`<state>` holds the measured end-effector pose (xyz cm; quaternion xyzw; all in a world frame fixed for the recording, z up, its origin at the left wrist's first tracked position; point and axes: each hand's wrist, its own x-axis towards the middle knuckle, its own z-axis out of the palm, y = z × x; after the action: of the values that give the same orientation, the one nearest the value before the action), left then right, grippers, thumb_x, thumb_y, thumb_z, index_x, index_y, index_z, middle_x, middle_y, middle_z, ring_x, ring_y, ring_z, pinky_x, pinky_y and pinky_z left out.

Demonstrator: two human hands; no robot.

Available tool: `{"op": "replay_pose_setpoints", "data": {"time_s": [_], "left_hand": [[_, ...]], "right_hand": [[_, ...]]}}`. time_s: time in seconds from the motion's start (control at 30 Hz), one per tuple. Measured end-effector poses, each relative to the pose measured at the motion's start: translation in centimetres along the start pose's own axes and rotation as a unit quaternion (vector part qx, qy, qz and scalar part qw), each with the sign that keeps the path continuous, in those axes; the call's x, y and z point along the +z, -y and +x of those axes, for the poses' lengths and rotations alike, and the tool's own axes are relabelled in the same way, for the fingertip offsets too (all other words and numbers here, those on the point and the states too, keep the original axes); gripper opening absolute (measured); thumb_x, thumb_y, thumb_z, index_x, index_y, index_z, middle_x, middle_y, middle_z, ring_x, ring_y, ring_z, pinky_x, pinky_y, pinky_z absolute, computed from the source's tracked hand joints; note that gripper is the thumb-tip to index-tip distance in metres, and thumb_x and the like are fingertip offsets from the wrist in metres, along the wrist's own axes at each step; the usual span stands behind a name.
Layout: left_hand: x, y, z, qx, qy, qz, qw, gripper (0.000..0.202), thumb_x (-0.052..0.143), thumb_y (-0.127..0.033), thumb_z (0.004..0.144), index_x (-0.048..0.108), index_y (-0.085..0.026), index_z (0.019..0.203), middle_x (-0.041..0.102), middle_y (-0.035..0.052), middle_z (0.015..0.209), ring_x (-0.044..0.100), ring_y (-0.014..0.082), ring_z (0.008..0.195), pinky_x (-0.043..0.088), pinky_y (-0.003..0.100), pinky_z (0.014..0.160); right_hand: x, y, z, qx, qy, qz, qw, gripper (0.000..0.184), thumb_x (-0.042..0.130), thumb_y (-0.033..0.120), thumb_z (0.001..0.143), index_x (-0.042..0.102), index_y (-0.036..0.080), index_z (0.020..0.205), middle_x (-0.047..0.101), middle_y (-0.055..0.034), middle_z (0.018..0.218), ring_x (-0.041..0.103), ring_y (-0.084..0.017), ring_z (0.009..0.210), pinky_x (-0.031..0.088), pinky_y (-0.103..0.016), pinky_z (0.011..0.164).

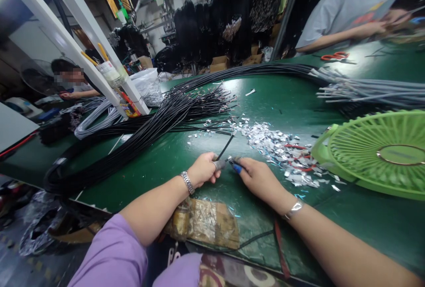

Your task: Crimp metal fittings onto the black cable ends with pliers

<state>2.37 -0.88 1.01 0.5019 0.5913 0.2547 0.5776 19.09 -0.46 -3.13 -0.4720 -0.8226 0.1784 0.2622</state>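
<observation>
Left hand point(204, 170) is clenched on a black cable point(226, 146), thumb and fingers closed round it; a short length sticks out past the fingers, angled up and away to the right. Right hand point(260, 178) is just beside it, thumb and index together at a small pale bit between the hands; too small to make out, so can't tell whether that hand actually grips it. Coverings on fingertips of both hands, grey on the left, blue showing on the right. Metal band point(187, 182) on left wrist, silver bracelet point(294, 209) on right. Cable is over the near part of the green table point(175, 158), in front of the body. Big black cable bundle point(133, 150) loops round the left side, frayed ends pointing toward the middle. Foil-like scraps point(272, 141) spread beyond the right hand, running to the green fan point(352, 154) at right. Grey cables point(368, 89) lie behind the fan, red-handled scissors point(334, 56) farther back. Taped cardboard point(207, 223) sits at the near edge below the left hand. One co-worker point(335, 17) far right, another person point(79, 88) far left behind the white post point(76, 35).
</observation>
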Motion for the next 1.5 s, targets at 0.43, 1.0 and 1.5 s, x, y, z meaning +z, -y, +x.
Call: {"op": "replay_pose_setpoints", "data": {"time_s": [0.43, 1.0, 1.5], "left_hand": [[-0.1, 0.3, 0.4, 0.001, -0.015, 0.0, 1.0, 0.021, 0.056, -0.026, 0.083, 0.044, -0.017, 0.069, 0.048, -0.0088, 0.043, 0.038, 0.0032, 0.027, 0.022, 0.014, 0.031], [-0.2, 1.3, 0.7, 0.068, -0.03, 0.063, 0.995, 0.015, 0.058, -0.017, 0.078, 0.045, -0.016, 0.071, 0.05, -0.0081, 0.044, 0.042, 0.0043, 0.03, 0.03, 0.014, 0.033], [-0.2, 0.8, -0.1, 0.083, 0.02, -0.021, 0.996, 0.046, 0.069, -0.055, 0.061, 0.046, -0.017, 0.071, 0.044, -0.0095, 0.043, 0.033, 0.0029, 0.033, 0.024, 0.015, 0.033]], "right_hand": [[0.3, 0.0, 0.0, 0.006, -0.009, -0.003, 1.0, 0.011, 0.044, 0.024, 0.082, 0.054, 0.02, 0.078, 0.061, -0.0059, 0.073, 0.056, -0.02, 0.066, 0.044, -0.03, 0.061], [-0.3, 0.3, 0.0, 0.015, 0.02, 0.036, 0.999, 0.019, 0.042, 0.018, 0.08, 0.06, 0.02, 0.074, 0.066, -0.0071, 0.073, 0.061, -0.021, 0.07, 0.045, -0.031, 0.066], [0.1, 0.5, 0.4, 0.112, -0.02, 0.399, 0.91, 0.034, 0.064, 0.052, 0.07, 0.062, 0.019, 0.078, 0.065, -0.0022, 0.072, 0.056, -0.017, 0.065, 0.045, -0.029, 0.063]]}}
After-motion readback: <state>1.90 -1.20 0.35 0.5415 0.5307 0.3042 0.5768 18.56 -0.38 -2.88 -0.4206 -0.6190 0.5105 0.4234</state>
